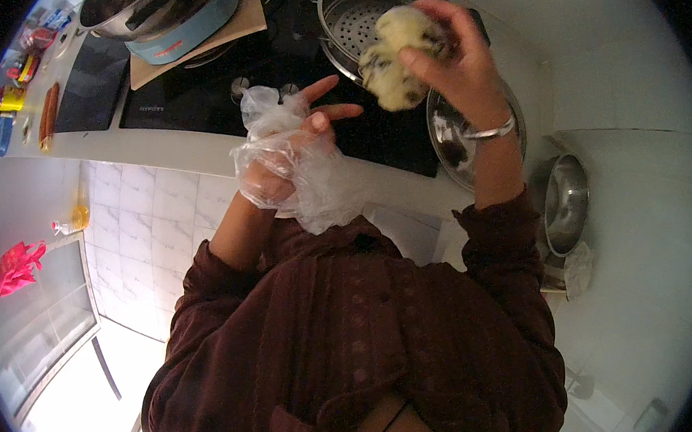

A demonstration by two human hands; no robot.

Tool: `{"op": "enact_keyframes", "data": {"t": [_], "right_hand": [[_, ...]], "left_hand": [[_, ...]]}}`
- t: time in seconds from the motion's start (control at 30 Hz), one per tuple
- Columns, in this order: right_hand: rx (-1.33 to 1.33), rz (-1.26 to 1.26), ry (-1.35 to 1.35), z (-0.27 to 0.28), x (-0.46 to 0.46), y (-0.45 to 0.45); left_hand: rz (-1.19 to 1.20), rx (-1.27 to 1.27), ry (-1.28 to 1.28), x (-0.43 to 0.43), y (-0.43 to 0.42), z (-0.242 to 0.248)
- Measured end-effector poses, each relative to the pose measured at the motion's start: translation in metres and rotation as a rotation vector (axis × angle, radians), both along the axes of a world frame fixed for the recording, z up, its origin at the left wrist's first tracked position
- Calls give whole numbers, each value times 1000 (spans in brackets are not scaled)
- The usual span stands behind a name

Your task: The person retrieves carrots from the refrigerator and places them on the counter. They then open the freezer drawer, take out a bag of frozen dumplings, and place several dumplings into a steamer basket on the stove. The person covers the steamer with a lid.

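My right hand (462, 63), with a bangle at the wrist, grips a pale yellow, dark-flecked steamed bun or similar piece of dough food (401, 59). This food is held over the near rim of a metal steamer pot (355, 26) with a perforated tray inside. A thin clear plastic bag (319, 181) is bunched around my left hand (297, 140) and wrist. Two fingers of that hand stretch out bare above the black cooktop (309, 54). Whether the left fingers pinch part of the bag is unclear.
A round metal lid (452, 134) leans below the steamer, under my right forearm. At the upper left, a pan (141, 13) sits on a blue appliance (186, 40) on a board (234, 30). Packets and sausages (49, 117) lie on the far left counter. A steel basin (566, 205) stands at right.
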State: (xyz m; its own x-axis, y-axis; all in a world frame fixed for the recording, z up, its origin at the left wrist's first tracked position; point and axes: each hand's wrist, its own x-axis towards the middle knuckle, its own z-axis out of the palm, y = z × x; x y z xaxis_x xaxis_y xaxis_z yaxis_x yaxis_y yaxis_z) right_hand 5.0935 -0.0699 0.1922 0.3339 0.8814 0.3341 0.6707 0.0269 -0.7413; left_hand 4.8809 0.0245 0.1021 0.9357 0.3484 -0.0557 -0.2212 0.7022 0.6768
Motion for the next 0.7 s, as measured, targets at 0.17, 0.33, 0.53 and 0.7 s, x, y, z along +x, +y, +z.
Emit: {"op": "enact_keyframes", "data": {"t": [0.17, 0.33, 0.53, 0.7], "right_hand": [[8, -115, 11, 4, 59, 14], [-302, -212, -305, -37, 103, 48], [-485, -244, -476, -66, 96, 60], [-261, -198, -138, -37, 61, 51]], "left_hand": [[63, 15, 81, -14, -2, -3], [93, 10, 91, -21, 1, -9], [117, 31, 106, -24, 5, -12], [63, 140, 163, -10, 11, -9]]}}
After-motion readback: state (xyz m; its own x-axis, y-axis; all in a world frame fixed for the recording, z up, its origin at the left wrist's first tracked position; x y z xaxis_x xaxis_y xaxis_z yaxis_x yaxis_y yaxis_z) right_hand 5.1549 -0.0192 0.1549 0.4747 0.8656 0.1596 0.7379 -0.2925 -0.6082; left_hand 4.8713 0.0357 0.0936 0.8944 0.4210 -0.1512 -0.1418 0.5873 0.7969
